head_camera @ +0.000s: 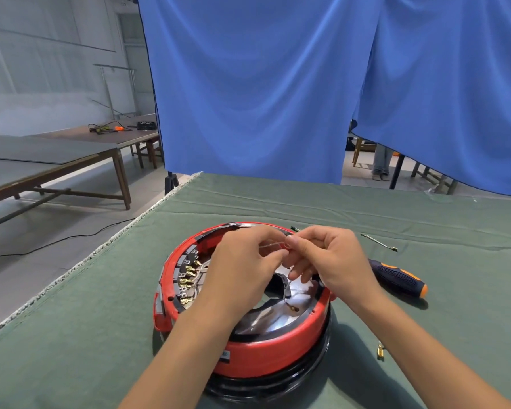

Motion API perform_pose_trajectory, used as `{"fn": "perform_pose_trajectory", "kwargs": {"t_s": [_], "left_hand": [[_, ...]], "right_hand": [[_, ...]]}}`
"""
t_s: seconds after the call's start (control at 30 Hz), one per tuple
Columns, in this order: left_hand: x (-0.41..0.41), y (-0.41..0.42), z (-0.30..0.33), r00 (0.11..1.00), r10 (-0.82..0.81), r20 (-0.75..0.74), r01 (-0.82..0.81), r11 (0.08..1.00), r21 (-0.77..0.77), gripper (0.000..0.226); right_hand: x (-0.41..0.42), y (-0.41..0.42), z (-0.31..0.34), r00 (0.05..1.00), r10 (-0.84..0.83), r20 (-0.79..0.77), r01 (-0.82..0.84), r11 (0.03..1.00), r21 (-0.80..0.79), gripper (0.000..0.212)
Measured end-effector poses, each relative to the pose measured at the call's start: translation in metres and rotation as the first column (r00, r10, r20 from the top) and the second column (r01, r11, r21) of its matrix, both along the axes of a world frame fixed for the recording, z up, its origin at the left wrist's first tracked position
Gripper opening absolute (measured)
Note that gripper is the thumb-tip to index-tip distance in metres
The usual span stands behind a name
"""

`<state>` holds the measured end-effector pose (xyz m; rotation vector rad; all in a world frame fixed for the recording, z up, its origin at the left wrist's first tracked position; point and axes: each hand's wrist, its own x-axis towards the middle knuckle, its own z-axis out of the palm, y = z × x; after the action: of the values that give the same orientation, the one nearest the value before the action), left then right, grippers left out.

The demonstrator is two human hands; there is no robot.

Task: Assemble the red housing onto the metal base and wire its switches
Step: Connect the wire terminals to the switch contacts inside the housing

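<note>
Over the red housing, seated on its black base at six o'clock on the green cloth, left hand and right hand pinch a thin wire, screwdriver at three o'clock.

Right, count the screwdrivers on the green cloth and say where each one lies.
1. The screwdriver, with a dark and orange handle, lies on the green cloth just right of the red housing, beyond the right hand. Others may be hidden behind the hands.
</note>
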<state>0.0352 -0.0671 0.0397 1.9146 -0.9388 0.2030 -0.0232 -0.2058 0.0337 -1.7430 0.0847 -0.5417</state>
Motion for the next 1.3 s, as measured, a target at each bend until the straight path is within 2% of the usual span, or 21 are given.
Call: {"fn": "perform_pose_trajectory", "kwargs": {"t_s": [0.1,0.17,0.3,0.43,0.5,0.6,0.7,0.83,0.97,1.1,1.3], "left_hand": [[0.002,0.0,-0.001,0.999,0.029,-0.042,-0.031,0.998,-0.05,0.009],[0.003,0.0,-0.001,0.998,0.041,-0.047,-0.044,0.996,-0.078,0.008],[0.003,0.0,-0.001,0.996,0.035,-0.078,-0.041,0.996,-0.083,0.012],[0.004,0.0,-0.003,0.995,0.036,-0.097,-0.043,0.997,-0.071,0.011],[0.004,-0.001,-0.003,0.994,0.039,-0.101,-0.045,0.997,-0.057,0.011],[0.006,-0.001,-0.005,0.991,0.044,-0.124,-0.048,0.998,-0.03,0.012],[0.007,0.0,-0.006,0.986,0.025,-0.167,-0.021,1.0,0.022,0.017],[0.007,-0.001,-0.007,0.983,-0.005,-0.184,0.02,0.997,0.08,0.018],[0.003,-0.004,-0.006,0.972,-0.067,-0.224,0.092,0.99,0.106,0.011],[0.001,-0.006,-0.006,0.943,-0.154,-0.296,0.205,0.967,0.149,0.011],[0.006,-0.016,0.007,0.938,-0.21,-0.276,0.296,0.898,0.326,0.012]], "right_hand": [[-0.002,0.001,0.002,0.999,0.043,-0.024,-0.043,0.999,-0.016,0.026],[-0.003,0.0,0.003,0.996,0.078,-0.032,-0.077,0.997,0.031,0.032],[-0.004,-0.005,0.004,0.997,0.072,-0.013,-0.069,0.989,0.129,0.035],[-0.002,-0.006,0.004,0.998,0.059,-0.011,-0.056,0.986,0.155,0.035],[-0.001,-0.006,0.002,1.0,0.021,0.01,-0.022,0.984,0.177,0.032],[0.0,-0.007,-0.001,0.985,-0.152,0.077,0.134,0.97,0.202,0.027],[-0.001,-0.011,-0.005,0.928,-0.345,0.142,0.33,0.936,0.119,0.025],[0.002,-0.018,-0.013,0.89,-0.437,0.134,0.442,0.897,-0.008,0.02],[0.008,-0.017,-0.028,0.896,-0.439,0.066,0.444,0.892,-0.081,0.016],[0.01,-0.02,-0.033,0.913,-0.407,0.02,0.408,0.909,-0.084,0.02],[0.009,-0.022,-0.034,0.927,-0.375,0.029,0.376,0.923,-0.087,0.016]]}}
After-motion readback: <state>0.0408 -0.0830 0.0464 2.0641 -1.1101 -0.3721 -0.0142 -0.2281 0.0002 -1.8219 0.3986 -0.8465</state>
